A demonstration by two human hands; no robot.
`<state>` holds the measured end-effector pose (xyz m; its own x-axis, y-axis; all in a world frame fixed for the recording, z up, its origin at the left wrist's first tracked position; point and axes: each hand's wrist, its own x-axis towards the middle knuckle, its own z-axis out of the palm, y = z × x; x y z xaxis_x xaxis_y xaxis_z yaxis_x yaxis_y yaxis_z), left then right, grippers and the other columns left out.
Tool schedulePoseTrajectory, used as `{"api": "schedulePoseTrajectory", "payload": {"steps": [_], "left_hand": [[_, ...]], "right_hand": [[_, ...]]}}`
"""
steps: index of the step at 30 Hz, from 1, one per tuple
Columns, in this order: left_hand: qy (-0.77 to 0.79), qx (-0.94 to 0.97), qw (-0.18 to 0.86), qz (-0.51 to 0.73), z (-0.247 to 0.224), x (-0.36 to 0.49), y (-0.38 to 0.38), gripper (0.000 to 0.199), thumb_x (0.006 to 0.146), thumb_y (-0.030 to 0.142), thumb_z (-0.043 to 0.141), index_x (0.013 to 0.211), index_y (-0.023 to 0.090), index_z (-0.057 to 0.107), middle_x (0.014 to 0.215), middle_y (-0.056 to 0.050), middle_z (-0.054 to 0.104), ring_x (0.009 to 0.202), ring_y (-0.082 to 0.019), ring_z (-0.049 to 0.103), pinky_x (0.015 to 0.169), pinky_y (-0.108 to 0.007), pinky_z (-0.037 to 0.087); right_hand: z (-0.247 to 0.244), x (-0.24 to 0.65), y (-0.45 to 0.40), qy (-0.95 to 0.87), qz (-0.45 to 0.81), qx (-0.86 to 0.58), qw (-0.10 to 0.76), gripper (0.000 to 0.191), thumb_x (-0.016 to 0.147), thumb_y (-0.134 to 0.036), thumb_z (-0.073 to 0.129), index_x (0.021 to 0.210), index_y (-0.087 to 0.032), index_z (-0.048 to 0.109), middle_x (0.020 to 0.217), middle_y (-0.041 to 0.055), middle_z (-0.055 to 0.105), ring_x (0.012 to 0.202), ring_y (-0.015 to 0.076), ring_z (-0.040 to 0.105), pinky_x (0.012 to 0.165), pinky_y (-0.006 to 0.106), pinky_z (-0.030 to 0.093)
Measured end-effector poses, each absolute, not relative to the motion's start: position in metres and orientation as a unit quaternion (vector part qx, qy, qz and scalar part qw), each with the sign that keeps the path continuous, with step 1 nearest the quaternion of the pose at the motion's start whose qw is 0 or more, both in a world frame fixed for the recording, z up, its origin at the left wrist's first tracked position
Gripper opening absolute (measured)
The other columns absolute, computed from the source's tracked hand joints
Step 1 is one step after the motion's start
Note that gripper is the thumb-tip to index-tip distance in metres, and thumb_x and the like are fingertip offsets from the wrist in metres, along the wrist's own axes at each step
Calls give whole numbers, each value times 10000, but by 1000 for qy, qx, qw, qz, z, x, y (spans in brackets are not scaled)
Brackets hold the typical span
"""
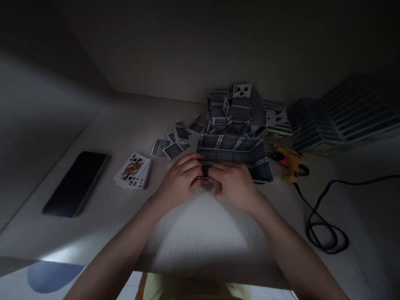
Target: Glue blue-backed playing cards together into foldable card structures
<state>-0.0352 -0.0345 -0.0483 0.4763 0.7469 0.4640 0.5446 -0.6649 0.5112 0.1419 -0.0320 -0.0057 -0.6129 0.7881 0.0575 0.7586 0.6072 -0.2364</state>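
An open-topped box made of playing cards (231, 156) stands on the table in front of me, patterned card backs showing on its walls. My left hand (184, 175) is closed on the near edge of this box toward its left corner, fingers curled over the rim. Close beside it, my right hand (233, 181) pinches the same near edge, thumb outside and fingers inside. Both hands cover most of the near wall. Left of my hands lies a stack of playing cards (133, 171), a queen of clubs on top.
Loose cards (175, 143) lie scattered left of the box. Behind it stands a larger structure of cards (234, 110). A yellow glue gun (292, 164) with a looping black cord (325, 227) is at the right, before green-striped card structures (350, 112). A black phone (76, 183) lies left.
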Motion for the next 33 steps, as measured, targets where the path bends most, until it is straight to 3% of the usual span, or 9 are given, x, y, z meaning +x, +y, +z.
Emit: {"api": "schedulePoseTrajectory", "payload": {"steps": [8,18,27,33], "left_hand": [[391,853,42,343,-52,-42,-35,104,837,280,639,798,184,630,1185,-74,600,1293,-284,396,1045,-480,418],[386,848,78,355,-52,-40,-33,160,846,255,628,700,198,596,999,-9,662,1233,-257,458,1004,-465,444],[367,869,82,321,-54,-48,-32,134,812,261,667,913,190,615,1167,-72,604,1284,-273,399,1049,-469,423],[374,868,87,316,-53,-47,-33,75,808,224,654,869,199,617,1175,-58,601,1297,-271,389,1052,-474,422]], "right_hand": [[-1,148,-28,-879,198,-428,64,126,867,-162,516,912,-169,634,950,43,679,862,171,610,695,270,368],[-8,140,-32,-890,100,-438,72,172,780,-47,503,767,-164,628,809,29,682,751,158,610,617,274,317],[-4,146,-30,-874,178,-444,85,158,882,-274,539,960,-181,640,951,38,694,848,178,630,678,275,374],[-10,134,-35,-883,102,-450,90,170,873,-191,503,770,-158,634,789,49,679,746,167,610,648,281,345]]}}
